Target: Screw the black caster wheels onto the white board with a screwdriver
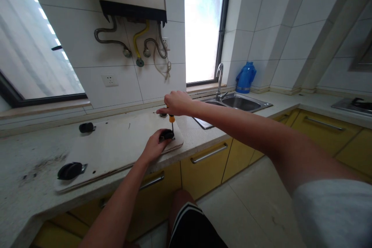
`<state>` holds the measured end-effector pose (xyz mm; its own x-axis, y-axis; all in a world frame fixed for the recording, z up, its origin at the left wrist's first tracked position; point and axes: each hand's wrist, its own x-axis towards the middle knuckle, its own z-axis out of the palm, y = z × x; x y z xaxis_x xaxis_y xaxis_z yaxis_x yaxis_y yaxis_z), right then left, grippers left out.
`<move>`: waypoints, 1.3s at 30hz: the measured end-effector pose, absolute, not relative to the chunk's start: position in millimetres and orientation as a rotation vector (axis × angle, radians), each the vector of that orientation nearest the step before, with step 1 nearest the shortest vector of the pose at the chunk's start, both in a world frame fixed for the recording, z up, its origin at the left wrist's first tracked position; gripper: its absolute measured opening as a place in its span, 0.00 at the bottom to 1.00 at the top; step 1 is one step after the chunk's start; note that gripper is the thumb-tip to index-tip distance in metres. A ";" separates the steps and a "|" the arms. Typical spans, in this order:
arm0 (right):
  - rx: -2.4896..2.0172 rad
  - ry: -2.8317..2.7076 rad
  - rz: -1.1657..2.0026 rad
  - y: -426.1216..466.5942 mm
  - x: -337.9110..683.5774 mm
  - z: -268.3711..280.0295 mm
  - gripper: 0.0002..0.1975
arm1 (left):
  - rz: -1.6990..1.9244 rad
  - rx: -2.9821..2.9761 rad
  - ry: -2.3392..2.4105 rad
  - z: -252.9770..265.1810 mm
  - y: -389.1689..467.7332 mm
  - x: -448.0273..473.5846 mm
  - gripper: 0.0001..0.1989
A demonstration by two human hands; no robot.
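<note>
Wheels stand at the left end of a white board: a near-left wheel and a far-left wheel, both black. The board lies flat on the counter, wheels upward, likely so that their metal plates can be reached from above. Further right, at the board's near right corner, the left hand steadies a near-right wheel, presumably to stop it turning. Its fingers and thumb are partly spread, closed around the wheel from the near side.

Just above, the right hand is wrapped around the handle of a screwdriver, its fist nearly closed. The shaft points down beside the wheel, held almost upright, probably to bear straight on a screw; whether the tip is seated I cannot tell. Behind this, a far-right wheel is partly hidden by the right hand. Well to the right is the sink.
</note>
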<state>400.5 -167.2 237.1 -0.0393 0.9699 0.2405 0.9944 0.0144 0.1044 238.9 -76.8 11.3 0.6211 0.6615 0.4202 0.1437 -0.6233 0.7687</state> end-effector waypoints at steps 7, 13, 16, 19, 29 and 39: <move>-2.203 -2.184 -0.429 -163.9 402.9 244.9 0.27 | 0.934 2.151 0.618 12.5 -78.0 238.1 0.21; -2.115 -2.302 -0.256 -162.1 411.5 242.4 0.27 | 0.936 2.128 0.635 15.8 -81.0 238.1 0.20; -2.200 -2.131 -0.370 -163.3 412.2 243.3 0.27 | 0.926 2.131 0.611 16.8 -82.1 237.8 0.20; -2.153 -2.274 -0.200 -164.5 413.3 243.8 0.27 | 0.920 2.135 0.608 17.2 -82.4 237.6 0.20; -1.938 -2.344 -0.085 -170.7 422.0 239.1 0.29 | 0.938 2.133 0.612 12.7 -78.2 237.8 0.22; -2.129 -2.172 -0.404 -173.0 410.4 227.6 0.26 | 0.915 2.144 0.606 15.3 -79.0 236.2 0.25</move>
<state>410.4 -173.0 227.6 -0.0355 0.9715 0.2345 0.9908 0.0035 0.1353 236.2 -79.0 15.3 0.6385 0.6443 0.4210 0.1361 -0.6329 0.7622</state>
